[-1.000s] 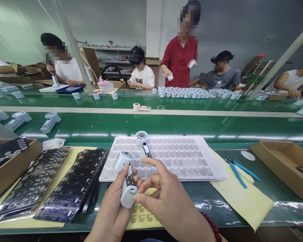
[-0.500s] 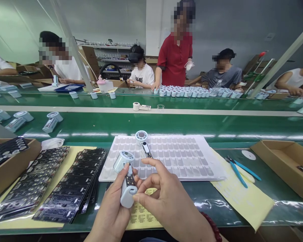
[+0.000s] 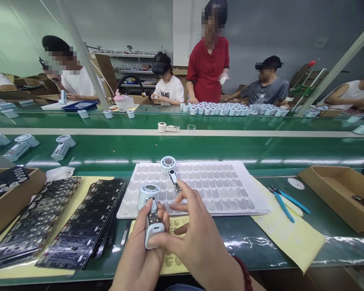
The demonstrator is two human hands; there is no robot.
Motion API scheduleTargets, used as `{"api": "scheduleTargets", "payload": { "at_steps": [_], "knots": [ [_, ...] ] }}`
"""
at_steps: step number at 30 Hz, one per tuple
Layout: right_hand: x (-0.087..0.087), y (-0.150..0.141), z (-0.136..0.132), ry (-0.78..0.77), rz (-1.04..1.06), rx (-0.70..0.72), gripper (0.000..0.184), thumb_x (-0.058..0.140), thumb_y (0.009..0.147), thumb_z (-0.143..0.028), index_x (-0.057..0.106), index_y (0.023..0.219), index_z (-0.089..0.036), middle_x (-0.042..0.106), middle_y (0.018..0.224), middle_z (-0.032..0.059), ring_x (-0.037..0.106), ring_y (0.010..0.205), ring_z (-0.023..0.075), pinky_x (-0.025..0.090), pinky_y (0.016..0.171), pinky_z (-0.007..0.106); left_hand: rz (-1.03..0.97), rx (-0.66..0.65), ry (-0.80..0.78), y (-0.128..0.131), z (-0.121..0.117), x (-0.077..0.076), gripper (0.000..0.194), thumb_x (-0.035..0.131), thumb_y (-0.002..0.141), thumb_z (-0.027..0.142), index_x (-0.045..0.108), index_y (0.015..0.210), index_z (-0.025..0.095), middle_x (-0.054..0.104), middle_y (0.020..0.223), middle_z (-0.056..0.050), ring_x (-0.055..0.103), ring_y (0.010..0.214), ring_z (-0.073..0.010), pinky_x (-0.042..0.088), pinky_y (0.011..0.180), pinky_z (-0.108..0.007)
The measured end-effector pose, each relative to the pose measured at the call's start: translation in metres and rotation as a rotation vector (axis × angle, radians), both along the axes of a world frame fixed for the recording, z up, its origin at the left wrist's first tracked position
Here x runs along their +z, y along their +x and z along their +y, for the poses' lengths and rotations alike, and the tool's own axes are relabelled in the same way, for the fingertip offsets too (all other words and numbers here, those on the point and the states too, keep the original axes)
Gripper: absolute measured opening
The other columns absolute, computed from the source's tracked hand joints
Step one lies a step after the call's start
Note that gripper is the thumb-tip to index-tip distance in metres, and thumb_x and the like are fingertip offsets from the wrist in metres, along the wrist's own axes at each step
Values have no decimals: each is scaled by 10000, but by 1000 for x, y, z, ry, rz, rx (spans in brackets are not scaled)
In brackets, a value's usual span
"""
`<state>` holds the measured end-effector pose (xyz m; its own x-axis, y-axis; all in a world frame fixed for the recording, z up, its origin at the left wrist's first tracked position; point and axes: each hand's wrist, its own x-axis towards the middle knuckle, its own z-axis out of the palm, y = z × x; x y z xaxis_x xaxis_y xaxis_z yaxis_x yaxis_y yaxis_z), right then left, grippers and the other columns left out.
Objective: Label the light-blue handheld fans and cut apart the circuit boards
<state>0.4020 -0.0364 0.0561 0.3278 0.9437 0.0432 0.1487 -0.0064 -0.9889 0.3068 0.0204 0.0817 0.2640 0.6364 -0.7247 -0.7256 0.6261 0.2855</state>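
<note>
I see the left hand gripping a pale-blue device above the bench near six o'clock; the right hand, fingers loosely spread, touches its lower end. Toward one o'clock, another device lies on white sheets.

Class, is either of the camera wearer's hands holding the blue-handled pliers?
No: the pliers lie to the right, while the left hand grips the light-blue device and the right hand touches it.
</note>
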Motion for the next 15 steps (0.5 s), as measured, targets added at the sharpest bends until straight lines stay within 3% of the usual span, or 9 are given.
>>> {"api": "scheduleTargets", "payload": {
  "at_steps": [4, 7, 11, 13, 15],
  "knots": [
    [-5, 8, 4, 5, 279, 42, 661, 632, 900, -535, 380, 1456, -282, 530, 1134, 60, 709, 993, 245, 625, 581, 303, 3, 32, -45, -1, 2, 6, 164, 469, 1003, 172, 597, 986, 72, 641, 771, -51, 650, 507, -79, 582, 515, -157],
    [-16, 1, 0, 94, 95, 9, 800, 750, 821, -516, 352, 1478, -291, 555, 1239, 90, 680, 1066, 277, 637, 755, 392, -29, 11, -62, 2, -1, 6, 188, 467, 1004, 187, 604, 1012, 59, 641, 769, -60, 663, 513, -94, 585, 515, -160],
    [-30, -9, -10, 182, -147, 57, 980, 837, 739, -432, 285, 1533, -274, 512, 1434, 150, 573, 1258, 347, 542, 999, 530, 23, -47, -37, 7, -8, 8, 169, 480, 1002, 201, 613, 979, 99, 657, 751, -42, 664, 496, -95, 585, 510, -158],
    [-33, -2, -15, 174, -112, 121, 1040, 865, 697, -420, 280, 1543, -269, 484, 1481, 148, 586, 1247, 330, 547, 999, 496, 26, -98, -10, 3, -6, 3, 186, 447, 1013, 203, 603, 982, 106, 659, 736, -34, 659, 492, -86, 582, 517, -147],
    [-34, 17, -21, 163, -70, 134, 961, 858, 701, -407, 354, 1510, -283, 503, 1474, 123, 637, 1176, 283, 606, 872, 389, 1, -172, 57, -7, 2, -15, 197, 407, 1013, 167, 597, 1014, 115, 666, 721, -28, 665, 507, -79, 582, 550, -133]
  ]
}}
